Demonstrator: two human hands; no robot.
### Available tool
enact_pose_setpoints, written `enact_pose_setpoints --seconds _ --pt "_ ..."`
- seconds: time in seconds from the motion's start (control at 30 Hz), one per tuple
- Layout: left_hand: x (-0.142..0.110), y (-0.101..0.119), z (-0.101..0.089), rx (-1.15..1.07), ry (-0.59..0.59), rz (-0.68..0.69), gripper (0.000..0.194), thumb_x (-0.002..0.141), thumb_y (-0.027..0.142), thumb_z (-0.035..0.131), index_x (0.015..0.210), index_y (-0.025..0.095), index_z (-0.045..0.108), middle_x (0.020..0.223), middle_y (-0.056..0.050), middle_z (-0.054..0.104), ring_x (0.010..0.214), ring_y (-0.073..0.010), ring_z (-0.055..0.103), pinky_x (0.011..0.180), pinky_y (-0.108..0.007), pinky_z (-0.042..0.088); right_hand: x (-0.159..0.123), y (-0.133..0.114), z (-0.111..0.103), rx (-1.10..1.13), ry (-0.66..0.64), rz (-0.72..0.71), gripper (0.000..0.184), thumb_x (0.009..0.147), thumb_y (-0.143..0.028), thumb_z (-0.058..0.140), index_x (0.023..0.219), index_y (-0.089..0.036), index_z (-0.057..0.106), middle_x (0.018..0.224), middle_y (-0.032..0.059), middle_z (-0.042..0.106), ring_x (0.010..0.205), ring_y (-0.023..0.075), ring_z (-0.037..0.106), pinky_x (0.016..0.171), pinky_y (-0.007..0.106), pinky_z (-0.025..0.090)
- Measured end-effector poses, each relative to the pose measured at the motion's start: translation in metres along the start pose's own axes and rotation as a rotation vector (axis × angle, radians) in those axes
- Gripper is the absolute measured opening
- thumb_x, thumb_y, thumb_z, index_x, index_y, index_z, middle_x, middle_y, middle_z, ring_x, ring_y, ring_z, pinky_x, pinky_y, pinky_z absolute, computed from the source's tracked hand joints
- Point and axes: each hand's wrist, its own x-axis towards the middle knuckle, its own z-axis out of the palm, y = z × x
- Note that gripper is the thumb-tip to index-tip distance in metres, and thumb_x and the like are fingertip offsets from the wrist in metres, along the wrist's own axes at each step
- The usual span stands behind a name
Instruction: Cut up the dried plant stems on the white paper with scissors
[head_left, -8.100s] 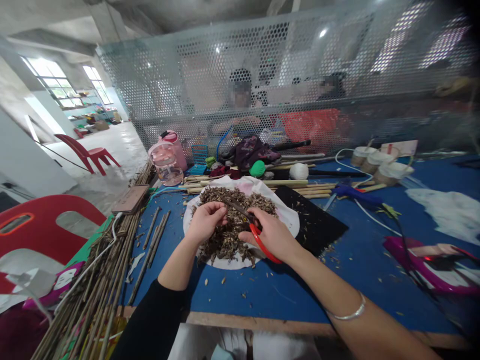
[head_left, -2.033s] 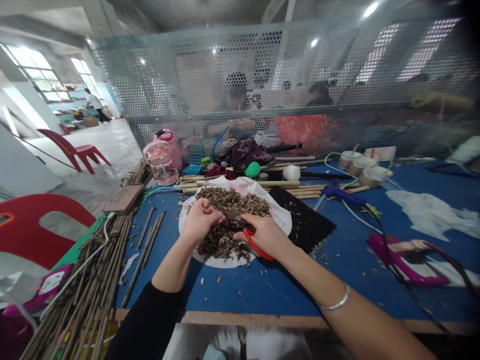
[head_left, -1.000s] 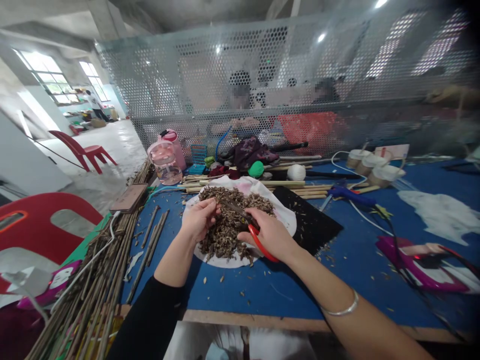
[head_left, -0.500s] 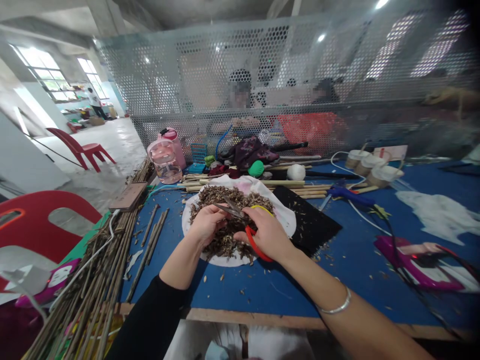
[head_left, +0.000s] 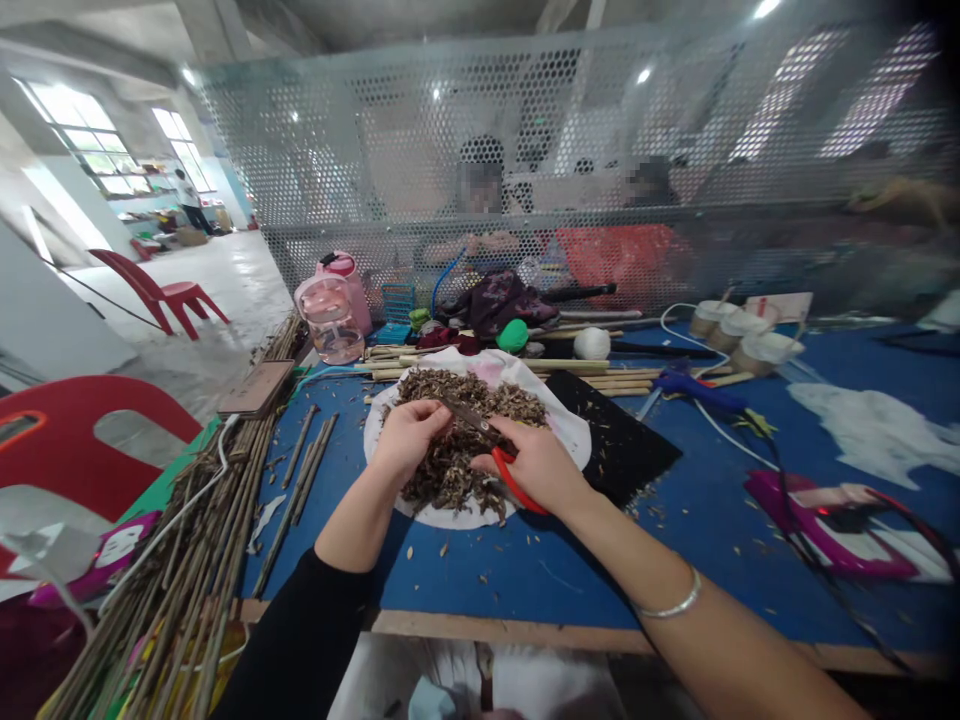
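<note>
My right hand (head_left: 538,466) grips a pair of scissors (head_left: 480,421) by its red handle, with the dark blades pointing left. The blades look closed together, their tips by the fingertips of my left hand (head_left: 409,432). That hand is pinched; whatever it holds is too small to make out. Under both hands lies a heap of brown dried plant bits (head_left: 457,480), spread on a round white cloth (head_left: 442,518). A black mat (head_left: 634,440) sits to the right, partly beneath the cloth, with scraps on it.
Bundled dry stalks (head_left: 202,540) run along the left edge, with a phone (head_left: 256,388) on top. Behind the heap are sticks (head_left: 517,366), a pink bottle (head_left: 334,325) and a perforated metal screen (head_left: 405,150). At right lie a blue glue gun (head_left: 701,392) and a magenta device (head_left: 825,525).
The scissor blades have gone from spread apart to closed. My left fingers have shifted slightly and stay pinched near the tips.
</note>
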Motion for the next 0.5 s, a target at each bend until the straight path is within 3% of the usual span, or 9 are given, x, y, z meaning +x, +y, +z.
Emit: enact_pose_setpoints --seconds 0.13,0.3,0.37,0.5 --pt "0.007 0.000 -0.017 0.365 0.237 0.097 0.015 0.062 0.032 0.069 0.069 0.019 0.072 0.059 -0.001 0.064 0.053 -0.0135 0.050 0.054 -0.024 0.035 0.003 0.001 -0.004 0.040 0.008 0.084 0.050 0.072 -0.057 0.057 0.107 -0.020 0.058 0.079 0.0051 0.068 0.070 0.0208 0.064 0.061 0.028 0.046" --pt "0.013 -0.006 -0.024 0.694 0.180 0.293 0.016 0.070 0.024 0.061 0.080 0.023 0.072 0.082 -0.006 0.068 0.076 -0.0206 0.057 0.074 -0.031 0.040 0.005 0.004 -0.007 0.116 0.066 0.152 0.053 0.070 -0.060 0.057 0.103 -0.019 0.060 0.066 0.0035 0.066 0.058 0.0189 0.060 0.054 0.027 0.044" --pt "0.012 -0.006 -0.020 0.877 0.211 0.347 0.018 0.073 0.025 0.057 0.083 0.023 0.072 0.086 -0.008 0.065 0.085 -0.0237 0.055 0.079 -0.034 0.038 0.005 0.005 -0.008 0.137 0.070 0.147 0.051 0.071 -0.059 0.057 0.103 -0.019 0.059 0.066 0.0035 0.065 0.057 0.0182 0.059 0.055 0.027 0.045" --pt "0.007 -0.003 -0.006 1.198 0.321 0.254 0.026 0.073 0.042 0.057 0.077 0.022 0.072 0.088 -0.013 0.061 0.094 -0.0320 0.049 0.081 -0.043 0.034 0.004 0.006 -0.008 0.159 0.061 0.163 0.050 0.072 -0.058 0.057 0.102 -0.018 0.059 0.064 0.0025 0.064 0.055 0.0175 0.058 0.054 0.026 0.044"
